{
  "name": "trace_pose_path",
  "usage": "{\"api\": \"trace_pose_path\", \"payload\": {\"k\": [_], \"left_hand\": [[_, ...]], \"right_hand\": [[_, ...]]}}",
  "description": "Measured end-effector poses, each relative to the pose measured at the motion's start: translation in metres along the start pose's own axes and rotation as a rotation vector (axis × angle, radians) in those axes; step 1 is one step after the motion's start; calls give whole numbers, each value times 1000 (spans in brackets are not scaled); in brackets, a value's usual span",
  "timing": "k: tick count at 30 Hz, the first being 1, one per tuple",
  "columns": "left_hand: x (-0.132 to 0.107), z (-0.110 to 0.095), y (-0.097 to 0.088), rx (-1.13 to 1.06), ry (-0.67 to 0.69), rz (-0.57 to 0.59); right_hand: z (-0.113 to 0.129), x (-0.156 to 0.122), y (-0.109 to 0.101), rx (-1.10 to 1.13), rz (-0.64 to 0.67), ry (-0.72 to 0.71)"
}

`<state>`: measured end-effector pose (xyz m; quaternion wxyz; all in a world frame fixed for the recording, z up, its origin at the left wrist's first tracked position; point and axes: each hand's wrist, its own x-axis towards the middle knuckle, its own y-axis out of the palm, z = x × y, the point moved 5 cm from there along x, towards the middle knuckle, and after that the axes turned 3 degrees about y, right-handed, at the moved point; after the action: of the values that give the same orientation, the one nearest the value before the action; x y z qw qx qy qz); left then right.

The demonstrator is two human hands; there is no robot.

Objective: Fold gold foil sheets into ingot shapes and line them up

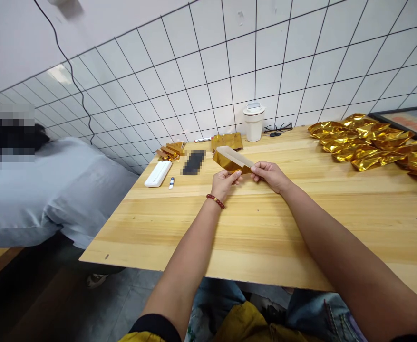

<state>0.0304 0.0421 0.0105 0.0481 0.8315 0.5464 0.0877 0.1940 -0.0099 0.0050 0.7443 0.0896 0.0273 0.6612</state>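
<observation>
Both my hands hold one gold foil paper piece (229, 160) a little above the wooden table (265, 228). It is partly folded, with a pale inner face turned up. My left hand (223, 183), with a red bead bracelet at the wrist, pinches its near left edge. My right hand (269, 175) pinches the right end of the pale flap. A stack of flat gold sheets (227, 141) lies just beyond it.
A heap of folded gold foil pieces (368, 142) fills the far right of the table. A white lidded cup (253, 122), glasses (278, 128), a white case (158, 173) and smaller gold folds (170, 151) sit near the tiled wall. A person in a light shirt (51, 190) is at the left.
</observation>
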Motion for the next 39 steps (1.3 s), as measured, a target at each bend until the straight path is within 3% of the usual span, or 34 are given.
{"api": "trace_pose_path", "payload": {"k": [4, 13, 20, 25, 31, 36, 39], "left_hand": [[-1, -1, 2, -31, -5, 18], [0, 1, 3, -47, 36, 26], [3, -3, -3, -140, 110, -41], [3, 4, 3, -75, 58, 53], [5, 6, 2, -75, 65, 78], [-2, 12, 14, -2, -56, 315], [-6, 12, 15, 29, -79, 352]], "right_hand": [[-5, 1, 2, -73, 60, 9], [-6, 3, -1, -80, 12, 18], [-2, -4, 9, -209, 136, 70], [-3, -3, 9, -218, 140, 76], [-6, -2, 8, -169, 144, 50], [-1, -2, 8, 11, 115, -1], [-3, -1, 5, 40, 84, 19]]}}
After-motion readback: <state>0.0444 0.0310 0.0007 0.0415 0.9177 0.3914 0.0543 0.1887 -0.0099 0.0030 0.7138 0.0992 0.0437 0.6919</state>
